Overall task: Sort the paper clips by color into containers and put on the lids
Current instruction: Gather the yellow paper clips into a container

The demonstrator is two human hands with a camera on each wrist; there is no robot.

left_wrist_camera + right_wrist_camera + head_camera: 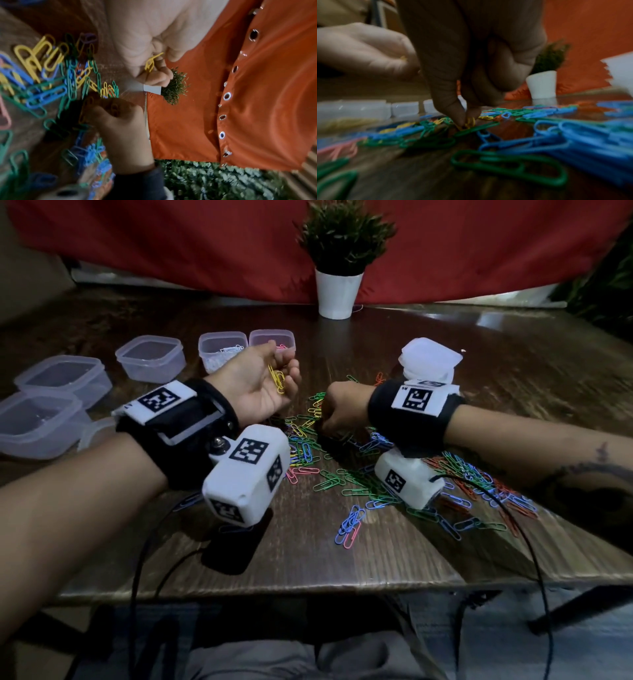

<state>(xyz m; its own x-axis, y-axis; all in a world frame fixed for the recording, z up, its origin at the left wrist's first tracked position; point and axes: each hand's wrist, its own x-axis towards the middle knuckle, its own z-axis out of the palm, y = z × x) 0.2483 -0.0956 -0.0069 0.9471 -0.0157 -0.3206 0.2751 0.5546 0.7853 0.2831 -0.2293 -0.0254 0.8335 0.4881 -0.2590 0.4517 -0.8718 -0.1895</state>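
Nearest edge: your grey-clad lap shows below the worktop [342, 570], a dark wood-grain surface.
Landmark: the mixed pile of paper clips [342, 470] lies mid-worktop, green, blue, yellow, pink and orange together; every place below is told from it.
Left hand: your left hand [255, 381] is raised just left of the pile's far end, palm up, fingers loosely curled round a small bunch of yellow clips [278, 379]; the left wrist view shows them pinched against the palm [150, 63].
Right hand: your right hand [337, 409] is down on the pile's far part, knuckles up; in the right wrist view, thumb and fingertips [460, 119] pinch a yellow clip [470, 123] among green ones, low on the worktop.
Containers: five clear open tubs stand left of the pile. The two farthest sit touching: one holding white clips [222, 350], one holding pink clips [272, 338]. Three more [150, 357] [63, 378] [37, 422] run toward you; what they hold cannot be made out.
Lids: a stack of white lids [430, 359] rests beyond the pile, to its right, just behind your right wrist.
Background: a potted plant [339, 285] in a white pot stands well beyond the pile, against a red cloth [479, 251].
Wrist rigs: black straps with white marker-printed boxes sit on both wrists, cables trailing toward you.
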